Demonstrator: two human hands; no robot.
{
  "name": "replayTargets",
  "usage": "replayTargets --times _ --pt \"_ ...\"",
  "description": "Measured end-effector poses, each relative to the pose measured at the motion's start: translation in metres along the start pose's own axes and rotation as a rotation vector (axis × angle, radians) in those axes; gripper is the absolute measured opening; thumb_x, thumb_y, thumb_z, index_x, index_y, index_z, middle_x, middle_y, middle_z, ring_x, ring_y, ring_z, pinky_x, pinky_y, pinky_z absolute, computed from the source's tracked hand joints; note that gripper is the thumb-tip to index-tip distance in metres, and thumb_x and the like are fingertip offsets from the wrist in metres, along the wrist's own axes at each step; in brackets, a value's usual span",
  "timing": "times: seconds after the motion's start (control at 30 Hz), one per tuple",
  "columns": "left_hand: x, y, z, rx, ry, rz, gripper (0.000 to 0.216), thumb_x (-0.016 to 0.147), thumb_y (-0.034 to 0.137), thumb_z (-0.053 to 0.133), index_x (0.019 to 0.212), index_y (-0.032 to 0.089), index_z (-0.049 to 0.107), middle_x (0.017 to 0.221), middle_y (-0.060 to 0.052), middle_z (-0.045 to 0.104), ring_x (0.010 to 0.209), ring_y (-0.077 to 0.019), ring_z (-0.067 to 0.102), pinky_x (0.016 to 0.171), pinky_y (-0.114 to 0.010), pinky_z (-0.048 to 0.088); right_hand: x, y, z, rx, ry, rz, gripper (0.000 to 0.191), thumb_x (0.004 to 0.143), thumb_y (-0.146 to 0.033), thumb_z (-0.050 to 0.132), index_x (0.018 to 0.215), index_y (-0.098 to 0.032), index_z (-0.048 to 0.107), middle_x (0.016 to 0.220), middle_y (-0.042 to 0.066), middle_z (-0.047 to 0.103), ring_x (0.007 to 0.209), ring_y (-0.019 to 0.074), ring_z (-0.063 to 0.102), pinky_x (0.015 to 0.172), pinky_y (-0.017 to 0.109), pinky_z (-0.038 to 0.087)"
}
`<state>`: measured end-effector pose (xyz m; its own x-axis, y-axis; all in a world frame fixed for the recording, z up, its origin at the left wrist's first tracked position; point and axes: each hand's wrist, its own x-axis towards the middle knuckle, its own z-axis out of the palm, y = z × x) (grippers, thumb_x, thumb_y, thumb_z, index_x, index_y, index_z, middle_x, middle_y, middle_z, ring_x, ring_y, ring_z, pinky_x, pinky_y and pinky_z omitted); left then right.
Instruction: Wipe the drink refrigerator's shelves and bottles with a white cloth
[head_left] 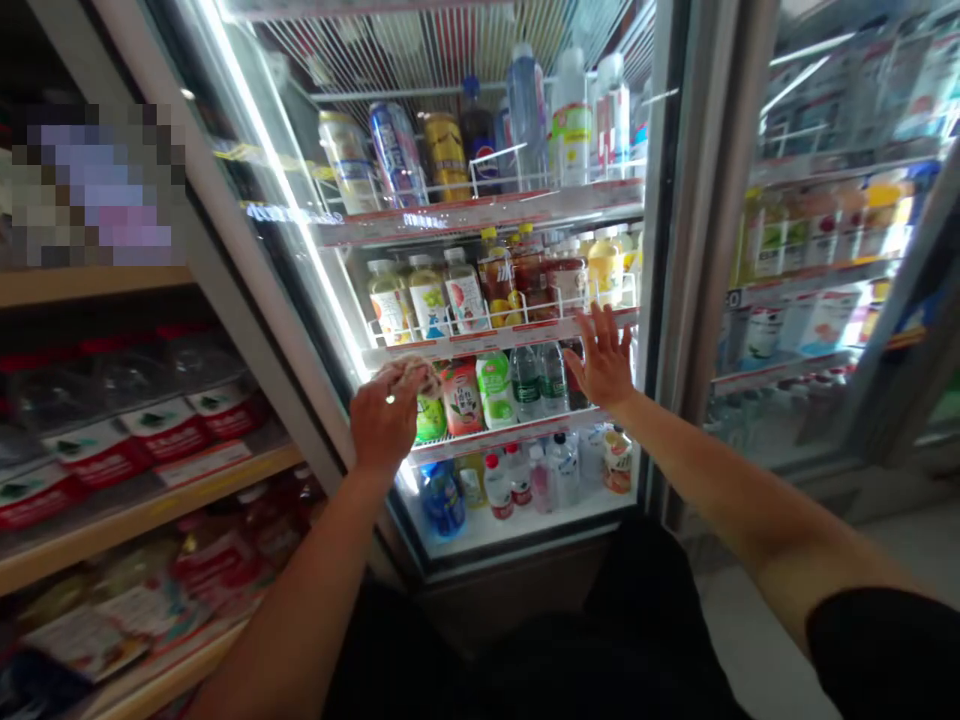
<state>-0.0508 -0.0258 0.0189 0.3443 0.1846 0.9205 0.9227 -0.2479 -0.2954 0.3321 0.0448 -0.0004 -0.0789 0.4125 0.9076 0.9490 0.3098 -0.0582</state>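
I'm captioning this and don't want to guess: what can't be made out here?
All in the head view:
Left hand: fingertips hidden by the hand itself and the cloth.
Right hand: palm hidden by its own back, so contact is unclear.
Upper-left shelf: contents masked by pixelation.
Red-labelled bottles: fine print blurred.
Right sleeve: cut off by the right edge.

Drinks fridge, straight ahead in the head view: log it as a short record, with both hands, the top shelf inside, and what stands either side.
Left hand: grips a crumpled cloth in front of the fridge
Right hand: fingers spread, holding nothing; contact with the glass unclear
Fridge: lit, drinks on several levels
Top shelf: cans at left, bottles at right
Left side: racks with red-labelled bottles
Right side: another glass-fronted drinks cabinet
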Motion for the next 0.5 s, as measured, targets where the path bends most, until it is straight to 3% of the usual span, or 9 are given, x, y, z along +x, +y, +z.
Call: replayTargets --times 0.1,0.23,0.33,0.5 --pt "-0.004 0.003 0.005 -0.003 0.022 -0.096 0.037 0.101 0.025 0.053 0.134 0.024 0.069 0.126 -0.015 0.065 0.116 -0.0293 0.062 0.101 -0.045 0.045 0.010 0.010 -0.002 -0.037 -0.015 0.179 0.074 0.107 -0.055 0.023 0.165 -0.028 -0.015 0.177 0.011 0.004 0.161 0.0368 0.010 0.123 0.072 0.019" --pt "-0.031 0.021 0.010 -0.069 -0.076 0.019 0.034 0.101 0.024 0.054 0.128 0.026 0.073 0.120 -0.013 0.068 0.116 -0.0289 0.062 0.099 -0.043 0.047 0.013 0.022 0.000 -0.080 -0.110 0.153 0.075 0.108 -0.054 0.023 0.164 -0.028 -0.018 0.177 0.010 -0.002 0.162 0.0355 0.008 0.124 0.070 0.017" --pt "-0.030 0.016 0.006 -0.113 -0.137 0.081 0.033 0.100 0.024 0.054 0.125 0.029 0.075 0.118 -0.010 0.070 0.115 -0.0279 0.063 0.095 -0.040 0.049 0.010 0.027 0.003 -0.106 -0.156 0.134 0.077 0.107 -0.054 0.025 0.164 -0.027 -0.020 0.177 0.009 -0.006 0.162 0.0360 0.005 0.124 0.069 0.016" --pt "0.003 -0.016 -0.008 -0.117 -0.003 -0.199 0.038 0.099 0.024 0.053 0.134 0.024 0.069 0.129 -0.016 0.062 0.120 -0.0318 0.058 0.105 -0.052 0.042 0.009 0.031 0.006 -0.058 -0.113 0.110 0.076 0.107 -0.057 0.022 0.162 -0.031 -0.025 0.176 0.008 -0.010 0.162 0.0367 0.007 0.123 0.072 0.016"
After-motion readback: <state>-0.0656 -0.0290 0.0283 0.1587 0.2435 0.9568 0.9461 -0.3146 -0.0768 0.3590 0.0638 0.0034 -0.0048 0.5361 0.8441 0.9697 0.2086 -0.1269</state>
